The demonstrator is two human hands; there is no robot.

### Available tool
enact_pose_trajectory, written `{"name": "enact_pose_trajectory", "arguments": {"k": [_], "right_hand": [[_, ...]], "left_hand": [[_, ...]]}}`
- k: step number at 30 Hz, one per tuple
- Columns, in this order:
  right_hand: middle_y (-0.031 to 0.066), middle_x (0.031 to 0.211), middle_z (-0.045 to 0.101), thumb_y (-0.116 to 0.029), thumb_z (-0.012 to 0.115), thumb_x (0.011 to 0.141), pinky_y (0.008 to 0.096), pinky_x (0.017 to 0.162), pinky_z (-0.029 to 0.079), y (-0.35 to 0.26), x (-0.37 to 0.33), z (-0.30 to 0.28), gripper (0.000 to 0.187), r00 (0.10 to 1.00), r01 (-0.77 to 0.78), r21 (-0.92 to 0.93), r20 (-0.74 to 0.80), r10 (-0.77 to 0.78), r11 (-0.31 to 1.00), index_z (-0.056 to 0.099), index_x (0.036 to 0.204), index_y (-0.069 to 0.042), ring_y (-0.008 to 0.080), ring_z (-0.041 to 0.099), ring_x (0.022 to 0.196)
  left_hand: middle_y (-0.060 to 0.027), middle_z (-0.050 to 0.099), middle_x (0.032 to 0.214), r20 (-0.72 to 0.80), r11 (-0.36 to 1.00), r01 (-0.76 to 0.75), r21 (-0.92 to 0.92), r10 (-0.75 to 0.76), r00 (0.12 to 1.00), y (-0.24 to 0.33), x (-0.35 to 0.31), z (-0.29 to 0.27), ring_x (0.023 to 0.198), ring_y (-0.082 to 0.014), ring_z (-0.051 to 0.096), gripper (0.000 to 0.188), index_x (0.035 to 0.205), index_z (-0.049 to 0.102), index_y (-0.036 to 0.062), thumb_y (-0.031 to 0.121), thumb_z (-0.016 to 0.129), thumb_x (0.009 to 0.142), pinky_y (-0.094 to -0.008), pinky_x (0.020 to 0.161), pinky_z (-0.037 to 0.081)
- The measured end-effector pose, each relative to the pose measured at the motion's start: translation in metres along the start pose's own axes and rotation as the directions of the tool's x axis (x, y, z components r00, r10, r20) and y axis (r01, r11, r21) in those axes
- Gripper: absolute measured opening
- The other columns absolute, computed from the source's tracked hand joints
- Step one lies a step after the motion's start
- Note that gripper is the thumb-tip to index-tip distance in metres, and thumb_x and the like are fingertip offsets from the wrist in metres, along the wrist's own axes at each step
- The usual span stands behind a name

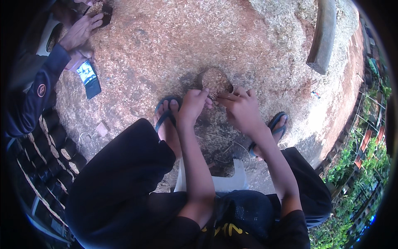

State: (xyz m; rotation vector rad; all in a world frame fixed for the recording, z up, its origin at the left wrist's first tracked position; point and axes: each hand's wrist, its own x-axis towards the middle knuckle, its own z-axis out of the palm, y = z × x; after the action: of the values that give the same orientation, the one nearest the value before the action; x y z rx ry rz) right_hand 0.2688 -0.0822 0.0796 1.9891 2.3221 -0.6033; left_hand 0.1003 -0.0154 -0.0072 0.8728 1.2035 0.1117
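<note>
A dark round bag (pixel 215 79), filled to the top with brown shavings or husks, stands on the ground between my feet. My left hand (pixel 194 103) is closed at its near left edge, thumb and fingers pinched together; what lies between them is too small to tell. On the near right side, my right hand (pixel 243 106) grips the dark rim, with its fingers bent in toward the filling. Between both hands, the near side of the bag is partly hidden.
Pale shavings cover the ground (pixel 157 54). A co-worker's hand (pixel 81 33) is at another dark bag, upper left, beside a lit phone (pixel 88 76). Filled black bags (pixel 49 145) crowd the left. A wooden beam (pixel 323 37) lies upper right. A white stool (pixel 238 178) is beneath me.
</note>
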Motion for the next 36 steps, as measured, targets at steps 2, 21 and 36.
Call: {"name": "enact_pose_trajectory", "arguments": {"k": [2, 21, 36], "right_hand": [[-0.0082, 0.117, 0.07, -0.005, 0.066, 0.073, 0.0351, 0.08, 0.038, 0.002, 0.002, 0.0, 0.042, 0.998, -0.021, 0.048, -0.062, 0.024, 0.999, 0.073, 0.112, -0.019, 0.0165, 0.054, 0.092], [0.0002, 0.13, 0.061, -0.013, 0.065, 0.08, 0.0405, 0.079, 0.037, -0.007, 0.021, 0.025, 0.04, 0.984, -0.032, -0.317, -0.174, -0.025, 0.948, 0.068, 0.119, -0.008, 0.0194, 0.052, 0.1], [-0.0065, 0.139, 0.059, -0.009, 0.063, 0.08, 0.042, 0.079, 0.036, -0.021, 0.028, 0.019, 0.043, 0.997, 0.002, -0.251, -0.076, -0.021, 0.968, 0.07, 0.121, -0.016, 0.0168, 0.053, 0.094]], "left_hand": [[-0.0072, 0.069, 0.073, 0.014, 1.0, 0.002, 0.01, -0.002, 1.0, 0.0, -0.001, -0.003, 0.069, -0.0126, 0.06, 0.035, 0.083, 0.069, 0.0011, 0.032, 0.06, 0.098, -0.0267, 0.065, 0.043], [-0.0035, 0.06, 0.068, -0.321, 0.975, -0.025, 0.222, 0.097, 0.942, 0.015, -0.008, 0.0, 0.068, -0.0133, 0.055, 0.038, 0.078, 0.062, 0.0033, 0.037, 0.079, 0.083, -0.0292, 0.065, 0.042], [-0.0042, 0.056, 0.068, -0.362, 0.939, -0.097, 0.331, 0.221, 0.906, 0.015, -0.008, 0.004, 0.066, -0.0125, 0.049, 0.02, 0.081, 0.063, 0.0009, 0.018, 0.067, 0.091, -0.0316, 0.063, 0.04]]}}
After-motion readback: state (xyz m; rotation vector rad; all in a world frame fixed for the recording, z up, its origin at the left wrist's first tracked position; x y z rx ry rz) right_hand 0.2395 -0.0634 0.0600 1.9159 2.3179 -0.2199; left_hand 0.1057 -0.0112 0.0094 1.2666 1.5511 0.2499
